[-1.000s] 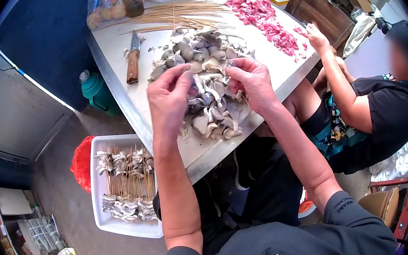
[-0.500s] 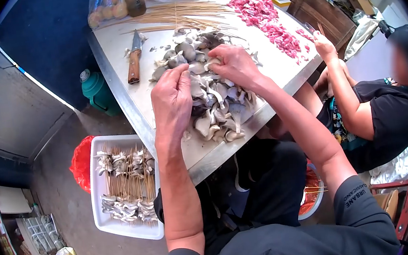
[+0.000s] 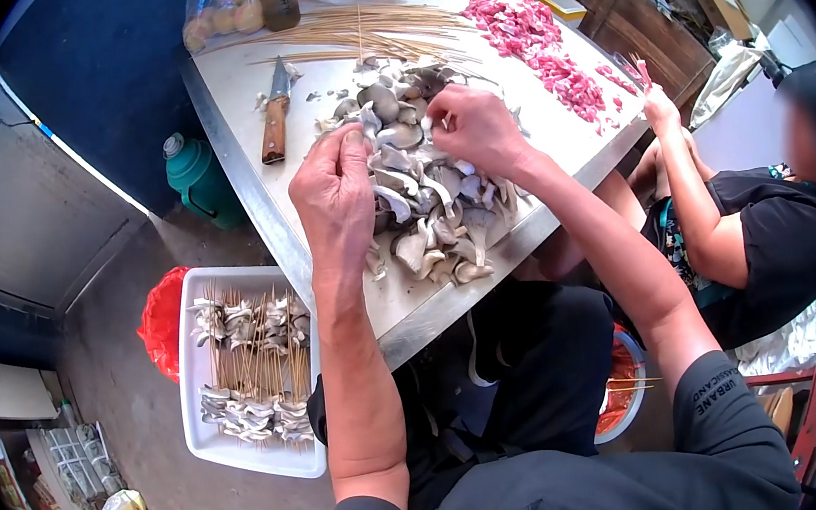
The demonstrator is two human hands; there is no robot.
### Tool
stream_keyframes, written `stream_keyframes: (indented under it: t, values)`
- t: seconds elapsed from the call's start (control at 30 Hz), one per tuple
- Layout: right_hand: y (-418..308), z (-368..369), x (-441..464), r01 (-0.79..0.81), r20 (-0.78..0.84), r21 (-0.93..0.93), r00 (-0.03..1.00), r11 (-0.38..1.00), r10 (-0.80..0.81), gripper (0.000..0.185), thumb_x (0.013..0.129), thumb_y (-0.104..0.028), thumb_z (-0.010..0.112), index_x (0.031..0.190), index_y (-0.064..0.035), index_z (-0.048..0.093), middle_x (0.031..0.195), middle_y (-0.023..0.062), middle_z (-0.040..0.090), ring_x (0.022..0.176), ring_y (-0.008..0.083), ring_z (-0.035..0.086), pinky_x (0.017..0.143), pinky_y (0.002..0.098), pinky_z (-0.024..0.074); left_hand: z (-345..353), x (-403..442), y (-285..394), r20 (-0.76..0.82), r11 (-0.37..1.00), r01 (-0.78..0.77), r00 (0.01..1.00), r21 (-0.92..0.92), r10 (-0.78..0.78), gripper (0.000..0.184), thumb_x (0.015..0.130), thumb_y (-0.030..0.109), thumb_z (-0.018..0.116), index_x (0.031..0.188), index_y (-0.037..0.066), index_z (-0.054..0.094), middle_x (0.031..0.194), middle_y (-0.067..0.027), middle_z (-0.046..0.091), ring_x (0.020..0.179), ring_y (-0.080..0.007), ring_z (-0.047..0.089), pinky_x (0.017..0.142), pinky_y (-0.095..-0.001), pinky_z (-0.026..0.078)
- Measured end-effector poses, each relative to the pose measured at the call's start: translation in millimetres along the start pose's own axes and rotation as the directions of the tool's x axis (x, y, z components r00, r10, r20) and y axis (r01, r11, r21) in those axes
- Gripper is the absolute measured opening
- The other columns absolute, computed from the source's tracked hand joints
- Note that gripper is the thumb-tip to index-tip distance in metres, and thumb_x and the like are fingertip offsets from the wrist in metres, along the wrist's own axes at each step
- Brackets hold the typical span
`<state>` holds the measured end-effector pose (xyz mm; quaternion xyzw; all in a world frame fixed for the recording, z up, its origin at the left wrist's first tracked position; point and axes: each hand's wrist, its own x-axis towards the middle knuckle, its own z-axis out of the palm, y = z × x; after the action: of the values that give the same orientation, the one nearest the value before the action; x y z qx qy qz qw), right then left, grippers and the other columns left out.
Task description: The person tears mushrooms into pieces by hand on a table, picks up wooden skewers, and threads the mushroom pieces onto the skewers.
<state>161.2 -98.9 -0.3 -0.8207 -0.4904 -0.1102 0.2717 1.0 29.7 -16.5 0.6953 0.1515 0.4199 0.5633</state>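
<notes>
My left hand is closed in a pinch at the left side of a heap of grey oyster mushrooms. A thin bamboo skewer points away from it across the table, and a pale mushroom piece shows by the thumb; the fingers partly hide the grip. Over the heap's right side my right hand is bent in a pinch, with a whitish oyster mushroom piece at its fingertips. Loose bamboo skewers lie beyond the heap. A wooden-handled knife rests to the left.
Cut pink meat lies at the table's far right. Another person sits there, holding skewered meat. A white tray of mushroom skewers stands at lower left, near a green flask. A red-lined bucket is beside my leg.
My left hand has drawn slightly left, and the gap between my hands is wider. My right hand has shifted a little right. The other person's hand has risen slightly with the meat.
</notes>
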Motion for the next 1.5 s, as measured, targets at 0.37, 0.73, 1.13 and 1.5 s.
stream_keyframes:
  t: [0.37, 0.73, 1.13, 1.5]
  values:
    - [-63, -22, -13, -0.039, -0.029, 0.946, 0.979, 0.322, 0.204, 0.018, 0.086, -0.001, 0.064, 0.103, 0.0042, 0.063, 0.088, 0.0069, 0.068, 0.073, 0.0093, 0.065, 0.067, 0.0227, 0.0554, 3, -3, 14, 0.225, 0.936, 0.24, 0.957, -0.259, -0.183, 0.032, 0.099, 0.026, 0.056, 0.112, -0.002, 0.063, 0.083, -0.0065, 0.067, 0.062, -0.0063, 0.058, 0.052, -0.0179, 0.04]
    - [-51, -20, -34, -0.211, 0.081, 0.844, 0.959, 0.493, 0.272, 0.024, 0.086, -0.013, 0.071, 0.103, 0.0027, 0.066, 0.078, -0.0002, 0.065, 0.067, 0.0023, 0.056, 0.06, 0.0169, 0.0459, 1, -6, 13, 0.195, 0.919, 0.22, 0.967, -0.327, -0.162, 0.012, 0.094, 0.01, 0.06, 0.101, 0.001, 0.063, 0.083, -0.0028, 0.066, 0.064, -0.0067, 0.06, 0.052, -0.0183, 0.041]
    - [-52, -12, -42, -0.27, 0.159, 0.85, 0.95, 0.453, 0.268, 0.017, 0.085, -0.013, 0.073, 0.089, 0.0023, 0.068, 0.071, 0.0013, 0.064, 0.055, 0.0036, 0.056, 0.047, 0.0176, 0.0443, 6, -9, 13, 0.362, 0.968, 0.177, 0.927, -0.18, -0.102, 0.013, 0.095, 0.012, 0.059, 0.095, 0.0, 0.065, 0.072, -0.0006, 0.062, 0.058, -0.0055, 0.056, 0.05, -0.0186, 0.041]
    - [-21, -8, -49, -0.318, 0.109, 0.895, 0.837, 0.314, 0.536, 0.014, 0.086, -0.014, 0.07, 0.089, -0.0007, 0.067, 0.073, 0.0009, 0.063, 0.053, 0.005, 0.055, 0.046, 0.0203, 0.0462, -8, -2, 6, 0.116, 0.932, 0.221, 0.974, -0.287, -0.195, 0.015, 0.094, 0.012, 0.061, 0.096, -0.001, 0.067, 0.078, -0.0047, 0.065, 0.064, -0.0083, 0.058, 0.056, -0.02, 0.044]
